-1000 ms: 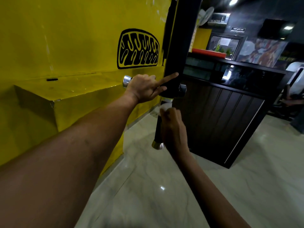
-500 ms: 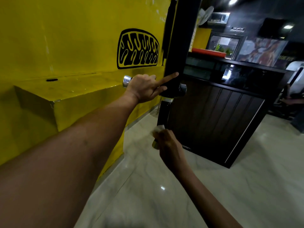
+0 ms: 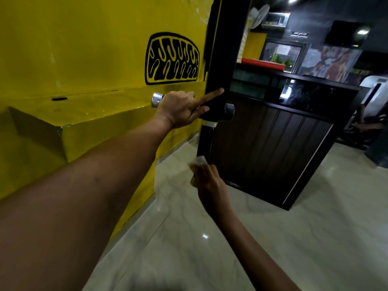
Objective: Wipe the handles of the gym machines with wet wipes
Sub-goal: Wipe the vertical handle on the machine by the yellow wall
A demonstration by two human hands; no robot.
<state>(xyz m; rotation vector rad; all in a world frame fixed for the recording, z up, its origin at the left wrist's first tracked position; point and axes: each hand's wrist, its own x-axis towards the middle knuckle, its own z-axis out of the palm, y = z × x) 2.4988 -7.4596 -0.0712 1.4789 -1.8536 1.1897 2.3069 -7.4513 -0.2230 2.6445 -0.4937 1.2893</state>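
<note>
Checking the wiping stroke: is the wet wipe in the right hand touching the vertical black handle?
Touching. The head view shows the right hand curled round the lower end of the vertical black handle, with the wet wipe pressed against the bar just above the fingers.

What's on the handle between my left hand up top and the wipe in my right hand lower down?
In the head view, between the left hand and the wet wipe: a white ring, then bare black vertical handle.
</note>
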